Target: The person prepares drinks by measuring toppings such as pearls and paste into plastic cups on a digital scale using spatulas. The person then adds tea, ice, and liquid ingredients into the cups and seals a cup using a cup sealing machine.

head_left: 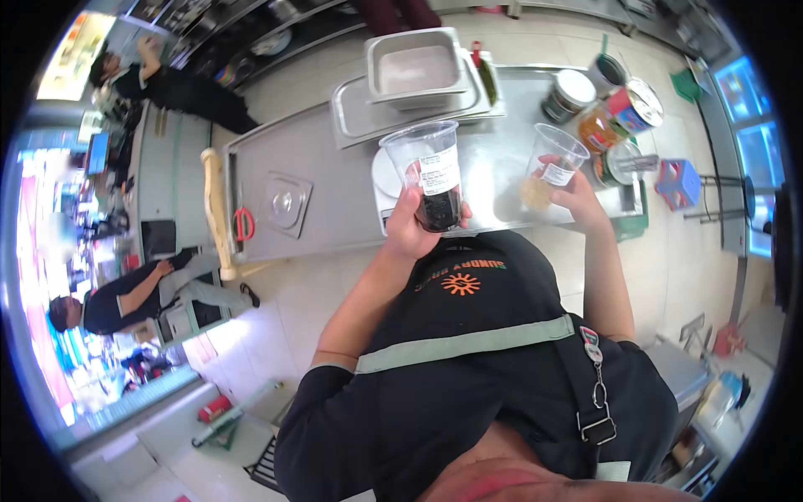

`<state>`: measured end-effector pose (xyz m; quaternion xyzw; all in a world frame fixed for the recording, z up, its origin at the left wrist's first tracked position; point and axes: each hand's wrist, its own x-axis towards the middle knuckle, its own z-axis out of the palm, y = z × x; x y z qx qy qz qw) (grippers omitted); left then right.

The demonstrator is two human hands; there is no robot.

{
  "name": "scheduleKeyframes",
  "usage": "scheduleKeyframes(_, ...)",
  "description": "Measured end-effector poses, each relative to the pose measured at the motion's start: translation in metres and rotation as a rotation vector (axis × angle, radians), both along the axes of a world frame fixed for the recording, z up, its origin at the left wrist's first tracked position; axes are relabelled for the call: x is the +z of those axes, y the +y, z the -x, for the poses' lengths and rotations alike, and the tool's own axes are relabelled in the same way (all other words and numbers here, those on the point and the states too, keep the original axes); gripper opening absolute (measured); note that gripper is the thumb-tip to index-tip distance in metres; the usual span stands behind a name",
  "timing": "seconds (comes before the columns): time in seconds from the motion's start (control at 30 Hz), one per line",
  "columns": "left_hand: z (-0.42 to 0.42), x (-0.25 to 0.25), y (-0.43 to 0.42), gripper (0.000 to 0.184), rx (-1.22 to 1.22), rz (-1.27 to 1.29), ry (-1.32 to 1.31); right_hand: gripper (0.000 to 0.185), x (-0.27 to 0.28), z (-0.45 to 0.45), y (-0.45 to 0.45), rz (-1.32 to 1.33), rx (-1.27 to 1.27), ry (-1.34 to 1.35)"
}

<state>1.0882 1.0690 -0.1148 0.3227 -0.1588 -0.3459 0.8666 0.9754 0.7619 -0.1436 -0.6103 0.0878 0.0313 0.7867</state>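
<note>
My left hand is wrapped round a clear plastic cup that has a printed white label and dark contents at the bottom. In my right hand is a second clear cup, also labelled, with pale beige contents low inside. Both cups are above the near edge of a metal table. A white scale shows partly behind the left cup.
Metal pans stand at the table's back. Jars and cans crowd its right end. Red scissors and a clear lid lie at left. Two people are farther left; another person's legs show at the top.
</note>
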Motion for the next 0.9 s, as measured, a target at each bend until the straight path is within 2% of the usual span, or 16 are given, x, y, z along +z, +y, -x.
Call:
scheduleKeyframes(0.07, 0.002, 0.01, 0.011, 0.076, 0.039, 0.054, 0.051, 0.077, -0.003, -0.013, 0.011, 0.012, 0.06, 0.003)
scheduleKeyframes(0.3, -0.004, 0.015, 0.046, 0.076, 0.177, 0.135, 0.044, 0.085, -0.031, -0.072, 0.092, 0.234, 0.223, 0.038)
scheduleKeyframes(0.37, -0.006, 0.012, 0.057, 0.077, 0.197, 0.118, 0.041, 0.085, -0.034, -0.092, 0.12, 0.531, 0.29, -0.038)
scheduleKeyframes(0.43, -0.006, 0.011, 0.065, 0.079, 0.185, 0.169, 0.034, 0.085, -0.052, -0.109, 0.143, 0.566, 0.298, -0.105)
scheduleKeyframes(0.5, -0.007, 0.01, 0.074, 0.08, 0.203, 0.164, 0.043, 0.086, -0.067, -0.125, 0.165, 0.572, 0.186, -0.228)
scheduleKeyframes(0.57, -0.008, 0.009, 0.082, 0.08, 0.214, 0.164, 0.05, 0.087, -0.081, -0.141, 0.178, 0.521, 0.174, -0.225)
scheduleKeyframes(0.63, -0.009, 0.006, 0.089, 0.081, 0.23, 0.16, 0.08, 0.086, -0.086, -0.151, 0.185, 0.802, 0.164, -0.206)
scheduleKeyframes(0.77, -0.016, 0.005, 0.1, 0.08, 0.228, 0.193, 0.125, 0.085, -0.084, -0.143, 0.188, 0.964, 0.114, -0.152)
scheduleKeyframes(0.83, -0.019, 0.002, 0.104, 0.079, 0.232, 0.194, 0.175, 0.078, -0.067, -0.13, 0.184, 1.138, 0.016, -0.136)
scheduleKeyframes(0.87, -0.021, 0.001, 0.105, 0.079, 0.228, 0.197, 0.179, 0.078, -0.058, -0.125, 0.18, 1.142, 0.015, -0.131)
scheduleKeyframes(0.9, -0.023, 0.001, 0.107, 0.079, 0.23, 0.195, 0.173, 0.069, -0.047, -0.119, 0.175, 0.986, 0.06, -0.081)
